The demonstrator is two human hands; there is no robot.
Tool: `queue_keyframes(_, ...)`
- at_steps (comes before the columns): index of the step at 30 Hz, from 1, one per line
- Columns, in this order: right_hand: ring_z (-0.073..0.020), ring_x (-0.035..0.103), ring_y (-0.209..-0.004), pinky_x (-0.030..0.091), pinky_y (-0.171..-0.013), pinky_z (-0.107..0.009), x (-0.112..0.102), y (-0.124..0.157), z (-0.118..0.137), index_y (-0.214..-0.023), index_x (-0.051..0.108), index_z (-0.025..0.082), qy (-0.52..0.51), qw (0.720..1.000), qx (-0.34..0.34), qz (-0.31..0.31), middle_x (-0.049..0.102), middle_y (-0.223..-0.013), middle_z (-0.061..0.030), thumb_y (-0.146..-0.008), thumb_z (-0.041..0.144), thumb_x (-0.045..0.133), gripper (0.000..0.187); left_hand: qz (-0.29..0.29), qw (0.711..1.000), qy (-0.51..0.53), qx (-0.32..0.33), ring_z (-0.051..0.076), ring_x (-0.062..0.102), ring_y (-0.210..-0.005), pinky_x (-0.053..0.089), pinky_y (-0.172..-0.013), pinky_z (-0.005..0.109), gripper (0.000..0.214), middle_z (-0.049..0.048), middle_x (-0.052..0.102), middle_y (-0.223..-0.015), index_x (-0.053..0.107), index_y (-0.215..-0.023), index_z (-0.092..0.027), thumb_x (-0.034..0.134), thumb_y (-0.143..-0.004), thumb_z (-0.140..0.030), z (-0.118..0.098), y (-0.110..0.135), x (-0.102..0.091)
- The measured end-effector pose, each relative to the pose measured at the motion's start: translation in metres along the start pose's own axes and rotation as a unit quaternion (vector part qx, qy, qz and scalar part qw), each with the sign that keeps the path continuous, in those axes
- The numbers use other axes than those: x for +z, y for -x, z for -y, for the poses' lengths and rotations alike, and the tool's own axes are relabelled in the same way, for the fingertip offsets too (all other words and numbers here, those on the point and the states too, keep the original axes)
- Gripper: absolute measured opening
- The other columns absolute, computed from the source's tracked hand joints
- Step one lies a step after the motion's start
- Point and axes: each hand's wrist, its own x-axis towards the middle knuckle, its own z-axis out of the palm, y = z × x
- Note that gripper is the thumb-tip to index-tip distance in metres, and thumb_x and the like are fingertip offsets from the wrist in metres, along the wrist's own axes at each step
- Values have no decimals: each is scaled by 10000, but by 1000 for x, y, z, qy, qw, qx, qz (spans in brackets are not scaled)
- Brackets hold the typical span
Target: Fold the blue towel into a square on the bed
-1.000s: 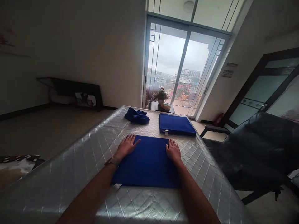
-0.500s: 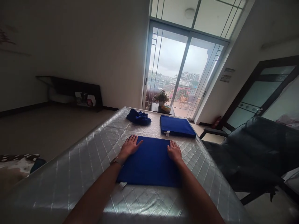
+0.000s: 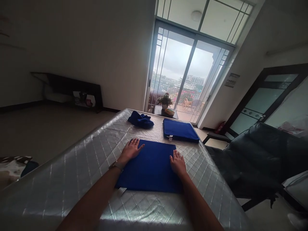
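A flat blue folded cloth (image 3: 149, 166) lies on the quilted silvery table cover (image 3: 81, 170), with a small white tag at its near left corner. My left hand (image 3: 131, 149) rests open on its far left corner, fingers stretched forward and thumb out to the side. On the right edge lies my right hand (image 3: 177, 162), flat and open, a little below the far corner. Beyond it to the right is a neat stack of folded blue cloth (image 3: 180, 130) with a white tag. A crumpled blue cloth (image 3: 141, 120) sits at the far left of the table.
A dark armchair (image 3: 252, 157) stands close along the table's right side. Past the far end are a small dark table with a potted plant (image 3: 165, 100) and a sliding glass door (image 3: 178, 73). A low dark shelf (image 3: 72, 88) is by the left wall.
My right hand has slid slightly nearer to me along the cloth's right edge. The left hand stays at the far left corner. The view has shifted a little.
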Motion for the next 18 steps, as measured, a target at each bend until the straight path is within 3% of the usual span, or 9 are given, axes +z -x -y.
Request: queue_keyframes(18,-210,165,-1472,76,-1181,-389,-1,2,2,-1530,248,132,-26,1000,-1,-8,210,-1596,-54,-990,424,217,615,16,1000,-23,-4,241,181,-1478,108,-1193,391,761,116,218,-1607,249,-1520,-93,172,-968,-611,-1,2,-5)
